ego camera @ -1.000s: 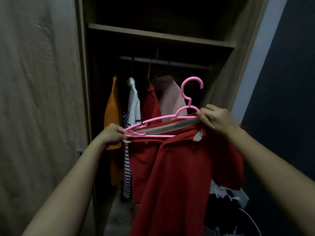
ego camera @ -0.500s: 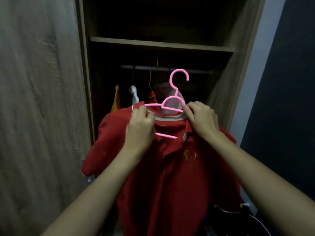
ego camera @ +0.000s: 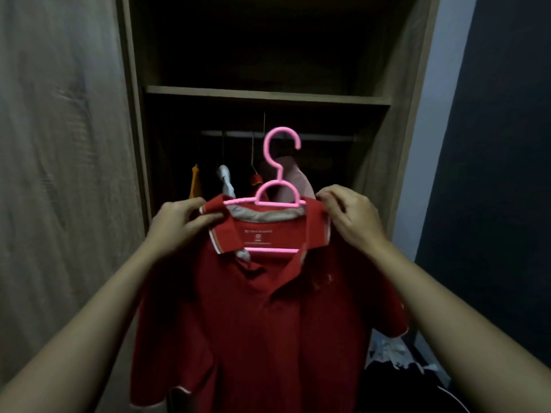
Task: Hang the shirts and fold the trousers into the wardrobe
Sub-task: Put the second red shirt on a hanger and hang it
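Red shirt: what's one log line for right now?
red shirt on pink hanger | left grip pinches collar | right grip pinches collar | rail: not yet hung

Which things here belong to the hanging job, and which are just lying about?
In the job: red polo shirt, pink hanger, left hand, right hand, wardrobe rail.
Lying about: orange shirt already hung, pale pink shirt, clothes pile at lower right.
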A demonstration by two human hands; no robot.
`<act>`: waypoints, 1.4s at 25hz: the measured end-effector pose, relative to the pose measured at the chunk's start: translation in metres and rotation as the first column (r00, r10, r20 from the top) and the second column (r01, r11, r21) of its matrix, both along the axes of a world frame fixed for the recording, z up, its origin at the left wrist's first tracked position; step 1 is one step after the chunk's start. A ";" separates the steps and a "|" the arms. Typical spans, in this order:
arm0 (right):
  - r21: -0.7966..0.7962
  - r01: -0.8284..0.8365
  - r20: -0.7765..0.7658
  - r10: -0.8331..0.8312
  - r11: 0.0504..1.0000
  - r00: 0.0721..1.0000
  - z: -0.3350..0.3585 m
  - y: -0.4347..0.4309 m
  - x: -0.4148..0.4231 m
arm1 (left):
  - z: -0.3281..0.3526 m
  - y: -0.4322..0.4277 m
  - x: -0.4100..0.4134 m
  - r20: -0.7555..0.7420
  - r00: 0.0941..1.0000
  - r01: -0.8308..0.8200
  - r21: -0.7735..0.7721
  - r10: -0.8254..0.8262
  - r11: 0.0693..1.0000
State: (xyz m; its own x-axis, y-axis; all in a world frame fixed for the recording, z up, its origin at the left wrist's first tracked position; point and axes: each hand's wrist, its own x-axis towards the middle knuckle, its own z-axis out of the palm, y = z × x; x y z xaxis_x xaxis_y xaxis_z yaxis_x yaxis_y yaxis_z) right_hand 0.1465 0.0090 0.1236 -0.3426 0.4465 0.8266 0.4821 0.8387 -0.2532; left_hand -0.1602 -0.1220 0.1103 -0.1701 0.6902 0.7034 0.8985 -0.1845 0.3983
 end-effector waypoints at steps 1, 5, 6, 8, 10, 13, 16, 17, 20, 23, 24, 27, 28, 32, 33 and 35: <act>-0.050 0.043 -0.043 -0.045 0.998 0.998 -0.005 0.004 0.013 | 0.001 -0.003 -0.008 0.054 0.999 -0.002 0.042 0.000 0.999; -0.406 -0.080 -0.107 0.039 0.910 0.993 -0.042 0.021 0.042 | 0.015 -0.014 -0.024 0.155 0.988 0.005 0.074 -0.017 0.997; -0.418 -0.105 -0.154 0.043 0.902 0.987 -0.045 0.025 0.042 | 0.016 -0.016 -0.027 0.141 0.990 -0.016 0.067 0.007 0.998; -0.417 -0.045 -0.230 -0.057 0.908 0.972 -0.040 0.032 0.046 | 0.017 -0.018 -0.030 0.116 0.993 -0.029 0.055 0.023 0.998; -0.415 0.088 -0.112 -0.146 0.906 0.983 -0.036 0.039 0.054 | 0.016 -0.019 -0.030 0.106 0.994 -0.017 0.061 0.010 0.998; -0.281 0.082 -0.028 -0.094 0.956 0.995 -0.026 0.027 0.042 | 0.011 -0.017 -0.028 0.106 0.994 0.000 0.047 -0.005 0.999; -0.059 0.149 0.215 -0.133 0.987 0.968 -0.009 0.013 0.014 | 0.006 -0.007 -0.021 0.091 0.996 -0.001 0.002 0.000 1.000; -0.099 0.140 0.257 -0.110 0.985 0.960 -0.006 0.011 0.008 | 0.006 -0.005 -0.019 0.062 0.998 -0.008 -0.024 0.009 1.000; -0.191 0.014 0.182 0.021 0.982 0.983 -0.013 0.011 0.002 | 0.010 -0.005 -0.012 -0.060 0.998 -0.029 -0.086 0.023 0.996; -0.097 0.054 0.140 -0.040 0.994 0.989 -0.016 0.008 -0.002 | 0.016 -0.007 -0.010 -0.135 0.989 -0.072 -0.093 0.059 0.993; -0.078 0.067 0.135 -0.056 0.995 0.989 -0.015 0.006 -0.004 | 0.017 -0.007 -0.009 -0.165 0.984 -0.085 -0.089 0.069 0.992; -0.074 0.091 0.153 -0.079 0.993 0.985 -0.011 0.002 -0.009 | 0.017 -0.005 0.000 -0.226 0.973 -0.078 -0.089 0.056 0.993; -0.064 0.089 0.156 -0.078 0.994 0.985 -0.011 0.003 -0.008 | 0.015 -0.004 0.001 -0.211 0.977 -0.048 -0.087 0.028 0.995; -0.104 0.043 0.211 -0.020 0.994 0.977 -0.012 0.011 0.006 | 0.009 -0.005 -0.001 -0.119 0.990 0.073 -0.064 -0.081 0.995; -0.110 0.048 0.243 -0.020 0.993 0.970 -0.009 0.010 0.008 | 0.008 -0.005 0.001 -0.111 0.990 0.084 -0.073 -0.092 0.994; 0.001 0.107 0.283 -0.103 0.994 0.953 -0.004 0.004 0.004 | 0.005 -0.002 0.006 -0.095 0.993 0.067 -0.074 -0.074 0.995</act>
State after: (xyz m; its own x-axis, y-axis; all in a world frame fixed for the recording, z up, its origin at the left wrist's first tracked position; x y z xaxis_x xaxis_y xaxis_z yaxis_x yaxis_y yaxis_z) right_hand 0.1501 0.0133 0.1194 -0.5116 0.5037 0.6961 0.6211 0.7766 -0.1054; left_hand -0.1539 -0.1242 0.1156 -0.0528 0.7462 0.6637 0.9193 -0.2232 0.3240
